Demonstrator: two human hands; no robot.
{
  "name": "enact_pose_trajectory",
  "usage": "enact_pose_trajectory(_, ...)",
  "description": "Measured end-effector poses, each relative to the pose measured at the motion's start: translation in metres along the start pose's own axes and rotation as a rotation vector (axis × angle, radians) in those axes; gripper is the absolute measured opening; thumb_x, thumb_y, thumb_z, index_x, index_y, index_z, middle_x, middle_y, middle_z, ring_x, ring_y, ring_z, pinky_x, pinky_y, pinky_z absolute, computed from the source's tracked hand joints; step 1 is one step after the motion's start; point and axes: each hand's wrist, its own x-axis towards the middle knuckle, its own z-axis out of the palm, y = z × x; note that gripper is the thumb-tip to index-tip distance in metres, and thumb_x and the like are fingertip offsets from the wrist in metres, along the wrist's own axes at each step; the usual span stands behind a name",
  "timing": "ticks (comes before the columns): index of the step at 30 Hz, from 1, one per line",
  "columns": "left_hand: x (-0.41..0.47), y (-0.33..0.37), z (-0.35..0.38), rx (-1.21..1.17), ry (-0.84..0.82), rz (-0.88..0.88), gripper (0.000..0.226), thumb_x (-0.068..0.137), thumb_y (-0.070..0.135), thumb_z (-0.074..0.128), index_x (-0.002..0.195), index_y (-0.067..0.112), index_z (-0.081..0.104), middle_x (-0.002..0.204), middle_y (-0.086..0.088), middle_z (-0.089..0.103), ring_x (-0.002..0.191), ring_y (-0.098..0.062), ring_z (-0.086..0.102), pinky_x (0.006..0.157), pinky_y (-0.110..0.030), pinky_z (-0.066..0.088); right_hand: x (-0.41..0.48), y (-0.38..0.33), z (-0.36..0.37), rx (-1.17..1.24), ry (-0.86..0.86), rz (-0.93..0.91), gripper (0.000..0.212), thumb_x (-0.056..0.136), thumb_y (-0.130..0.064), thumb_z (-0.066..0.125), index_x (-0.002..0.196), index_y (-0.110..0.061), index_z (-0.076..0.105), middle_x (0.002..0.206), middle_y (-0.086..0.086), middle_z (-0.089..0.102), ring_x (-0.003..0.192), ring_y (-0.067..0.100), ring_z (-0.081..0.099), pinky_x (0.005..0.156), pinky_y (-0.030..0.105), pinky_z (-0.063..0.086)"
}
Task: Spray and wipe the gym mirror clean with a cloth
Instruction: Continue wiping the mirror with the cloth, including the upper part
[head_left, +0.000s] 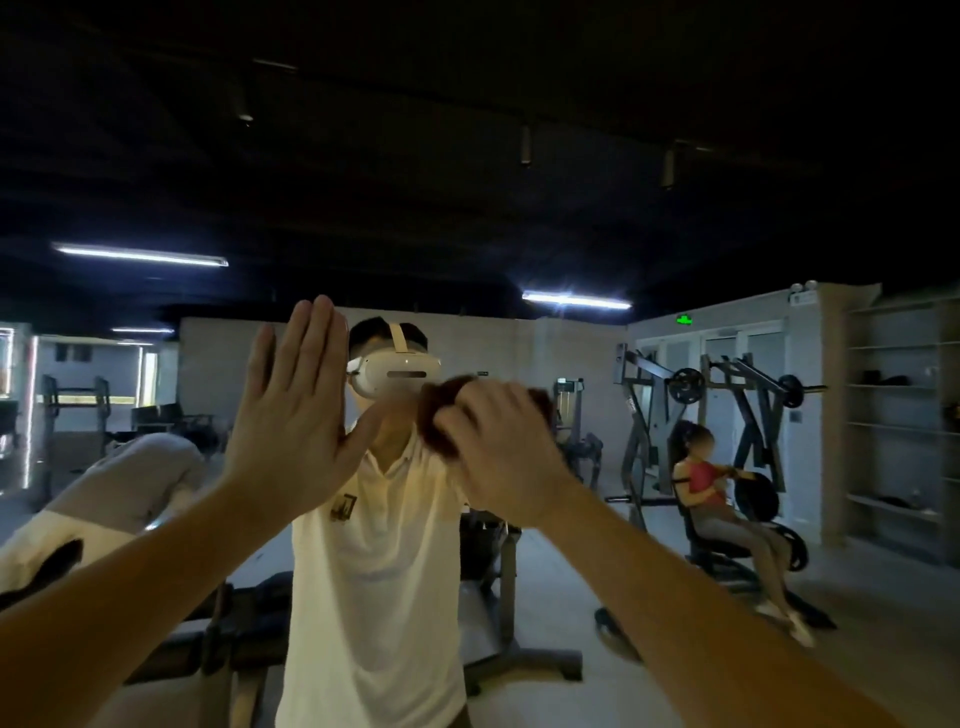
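Brown cloth (441, 410), dark and bunched, gripped in the right hand (498, 447) with the fingers curled round it, held up at the gym mirror (519, 208) at head height; cloth and knuckles are motion-blurred. Left hand (291, 415): fingers straight and side by side, thumb spread, palm turned toward the glass and holding nothing; whether the palm touches the surface cannot be told. Both bare forearms rise from the lower corners of the view.

Reflected in the mirror: the person, in a white headset (397, 374) and a pale collared shirt (374, 571), partly hidden behind the two hands. Behind, to the right, a second person (701, 478) sits on a plate-loaded weight machine (727, 395). Open shelving (893, 426) at far right holds a few dark items, too dim to identify. Two tube lights (140, 254) (576, 300) and a green sign (685, 319) glow under a dark ceiling.
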Motion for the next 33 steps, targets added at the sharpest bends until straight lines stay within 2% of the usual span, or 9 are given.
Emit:
enact_pose_trajectory(4,-0.003,-0.003,0.003,-0.004,0.003,0.010,0.089,0.104,0.061,0.029,0.164,-0.003,0.012,0.173,-0.021,0.006,0.162,-0.034,0.004,0.131,-0.051,0.001,0.062,0.068,-0.026,-0.038,0.273,0.561,0.041,0.090,-0.028,0.046,0.127,-0.015,0.054,0.132,0.015,0.052,0.122,0.032,0.050,0.107,0.043,0.039)
enact_pose_trajectory(7,-0.005,-0.003,0.001,-0.004,-0.004,0.012,0.088,0.106,0.063,0.023,0.164,-0.003,0.013,0.173,-0.021,0.006,0.162,-0.033,0.003,0.131,-0.052,0.003,0.105,0.064,-0.028,0.003,0.338,0.719,0.055,0.099,-0.028,0.034,0.148,-0.007,0.046,0.157,0.018,0.041,0.147,0.036,0.035,0.124,0.049,0.028)
enact_pose_trajectory(12,-0.004,-0.008,-0.001,-0.067,-0.046,0.024,0.086,0.106,0.061,0.024,0.165,0.000,0.010,0.174,-0.018,0.002,0.162,-0.029,-0.001,0.131,-0.051,0.002,0.090,-0.016,0.003,0.101,0.288,0.518,0.056,0.111,-0.034,0.030,0.158,-0.003,0.035,0.168,0.018,0.025,0.158,0.030,0.017,0.130,0.046,0.013)
enact_pose_trajectory(16,-0.029,-0.006,-0.011,-0.090,-0.052,-0.015,0.077,0.106,0.048,0.031,0.164,-0.001,0.017,0.173,-0.020,0.009,0.162,-0.032,0.007,0.131,-0.053,0.007,0.003,-0.072,0.024,0.176,0.156,0.190,0.049,0.105,-0.020,0.040,0.151,-0.005,0.047,0.162,0.018,0.038,0.154,0.032,0.028,0.130,0.042,0.010)
enact_pose_trajectory(20,-0.082,0.004,-0.013,-0.084,-0.072,-0.019,0.079,0.104,0.041,0.048,0.163,-0.003,0.019,0.173,-0.022,0.011,0.161,-0.035,0.011,0.129,-0.060,0.013,-0.057,-0.060,0.030,-0.021,-0.053,-0.222,0.046,0.106,-0.007,0.033,0.150,-0.007,0.047,0.159,0.016,0.042,0.151,0.032,0.034,0.129,0.046,0.015)
enact_pose_trajectory(23,-0.105,0.000,-0.014,-0.060,-0.068,-0.043,0.081,0.104,0.045,0.048,0.162,-0.005,0.020,0.172,-0.023,0.012,0.161,-0.038,0.013,0.127,-0.063,0.018,-0.017,-0.022,0.018,-0.043,0.014,0.048,0.051,0.099,-0.013,0.058,0.148,-0.004,0.048,0.158,0.020,0.043,0.149,0.034,0.037,0.127,0.050,0.021)
enact_pose_trajectory(27,-0.132,-0.019,-0.018,-0.003,-0.094,-0.143,0.087,0.103,0.054,0.042,0.161,-0.007,0.020,0.171,-0.027,0.012,0.160,-0.040,0.013,0.124,-0.065,0.021,0.044,-0.042,0.010,0.073,0.218,0.563,0.056,0.106,-0.023,0.031,0.159,-0.005,0.033,0.168,0.020,0.024,0.157,0.035,0.019,0.129,0.052,0.016)
enact_pose_trajectory(29,-0.146,-0.028,-0.019,0.020,-0.138,-0.161,0.086,0.104,0.054,0.039,0.162,-0.007,0.019,0.171,-0.026,0.012,0.160,-0.040,0.012,0.125,-0.064,0.020,0.052,-0.075,0.019,0.116,0.229,0.571,0.059,0.105,-0.027,0.028,0.161,-0.006,0.028,0.169,0.020,0.019,0.158,0.036,0.014,0.129,0.051,0.010)
enact_pose_trajectory(33,-0.158,-0.036,-0.018,0.031,-0.206,-0.131,0.084,0.106,0.054,0.032,0.162,-0.006,0.016,0.172,-0.024,0.009,0.161,-0.037,0.008,0.128,-0.061,0.016,0.021,-0.149,0.044,0.139,0.094,0.232,0.065,0.103,-0.027,0.047,0.161,-0.007,0.025,0.170,0.019,0.017,0.158,0.034,0.011,0.130,0.048,0.002)
